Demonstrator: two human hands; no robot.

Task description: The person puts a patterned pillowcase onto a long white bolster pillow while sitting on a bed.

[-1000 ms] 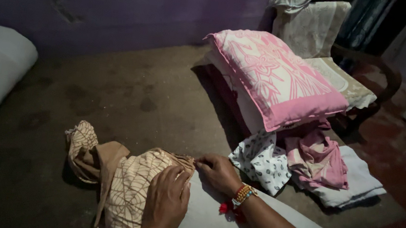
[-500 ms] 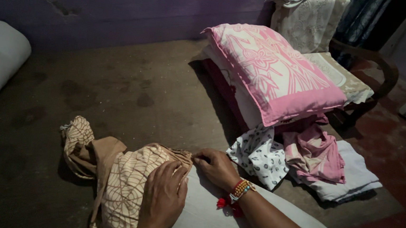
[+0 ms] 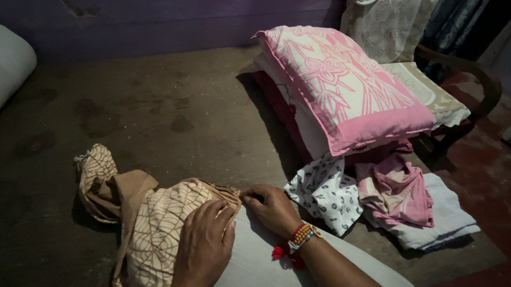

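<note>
Beige cover [image 3: 159, 232] sits half-on the white pillow [image 3: 270, 276] at the near edge of the bed [image 3: 150, 112]. Left hand [image 3: 203, 248] lies flat, fingers together, pressing the cloth; right hand [image 3: 272, 207] pinches the cover's hem. Best approach, prob. — keep the hem taut w/ the right, smooth w/ the left — no bunching.

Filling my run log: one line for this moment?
left hand flat on beige patterned cover | right hand pinching its edge | white pillow underneath
</note>
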